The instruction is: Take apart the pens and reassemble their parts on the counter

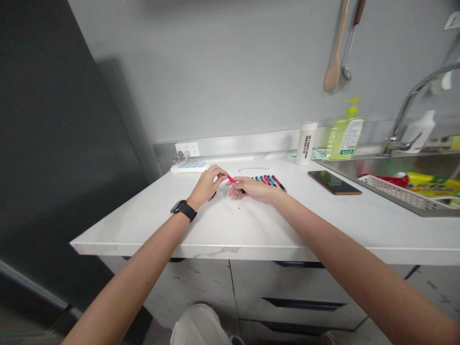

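Note:
Above the white countertop [223, 230], both of my hands meet at a pink and black pen [231, 178]. My left hand [211, 182], with a black watch [185, 209] on its wrist, pinches the pink end. The fingers of my right hand [251, 188] are closed round the black part, which they partly hide. A dark slim piece [212, 196] lies beneath my left hand, mostly covered. One tiny dark bit [239, 208] rests on the counter in front of my right hand. Just beyond that hand lies a row of several pink and teal pens [273, 182], partly hidden by it.
A power strip [190, 167] sits by the wall at the back left. At right are a phone [334, 182], a white canister [306, 143], a yellow-green soap bottle [345, 134] and a sink [345, 165] with a faucet [404, 108]. A dark cabinet side [64, 143] stands left.

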Motion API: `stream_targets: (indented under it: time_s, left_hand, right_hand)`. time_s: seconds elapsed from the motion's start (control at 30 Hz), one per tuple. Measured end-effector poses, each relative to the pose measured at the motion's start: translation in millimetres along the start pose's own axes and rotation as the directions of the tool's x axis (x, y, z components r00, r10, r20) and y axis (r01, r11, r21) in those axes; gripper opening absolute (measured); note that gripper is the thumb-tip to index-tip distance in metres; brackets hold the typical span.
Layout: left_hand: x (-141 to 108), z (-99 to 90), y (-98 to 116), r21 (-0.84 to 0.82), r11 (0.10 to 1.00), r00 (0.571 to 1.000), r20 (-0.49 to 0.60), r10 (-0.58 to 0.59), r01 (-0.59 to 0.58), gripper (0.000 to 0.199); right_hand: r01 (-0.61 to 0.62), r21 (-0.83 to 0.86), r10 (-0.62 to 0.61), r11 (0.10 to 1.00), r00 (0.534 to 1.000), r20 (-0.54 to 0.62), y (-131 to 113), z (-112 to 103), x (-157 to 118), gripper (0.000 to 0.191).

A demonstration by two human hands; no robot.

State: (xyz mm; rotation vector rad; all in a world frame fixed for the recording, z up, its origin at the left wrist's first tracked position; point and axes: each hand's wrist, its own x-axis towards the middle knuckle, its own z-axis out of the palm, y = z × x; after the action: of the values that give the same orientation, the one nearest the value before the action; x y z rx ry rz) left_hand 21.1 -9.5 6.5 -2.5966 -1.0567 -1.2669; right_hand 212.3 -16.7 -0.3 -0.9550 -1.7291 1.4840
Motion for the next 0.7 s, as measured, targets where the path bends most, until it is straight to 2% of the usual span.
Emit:
stream_targets:
  time_s: [0.2,0.33,0.43,0.53,0.63,0.7]
  left_hand:
    - [-0.3,-0.3,-1.5,-0.026,1.0,0.998,0.056,-0.012,0.013,0.019]
    - [-1.5,3.7,-4.7,-0.025,0.999,0.993,0.11,-0.043,0.046,0.026]
    - [-4.5,4.1,-8.6,0.052,0.985,0.977,0.134,-0.168,0.162,0.03]
    - [-9.5,0.1,-16.0,0.234,0.933,0.933,0.171,-0.315,0.273,0.03]
    - [-14.5,-3.8,-26.0,0.336,0.899,0.905,0.219,-0.364,0.28,0.026]
    - [-16.8,-4.3,-31.6,0.34,0.905,0.891,0.28,-0.358,0.257,0.023]
  right_hand:
    - [0.005,0.084,-0.009,0.996,0.999,0.049,2.3,1.0,2.6,0.015]
    - [0.004,0.044,-0.003,0.999,1.0,-0.002,1.0,1.2,3.2,0.01]
    - [0.06,-0.085,-0.069,0.995,0.993,-0.099,-0.5,-0.9,4.9,0.012]
    - [0.047,-0.313,-0.126,0.949,0.963,-0.238,0.6,-6.5,8.8,0.012]
    - [-0.001,-0.567,-0.225,0.824,0.917,-0.329,4.9,-12.6,12.9,0.019]
    - [-0.019,-0.68,-0.273,0.733,0.907,-0.319,7.9,-14.4,14.2,0.027]
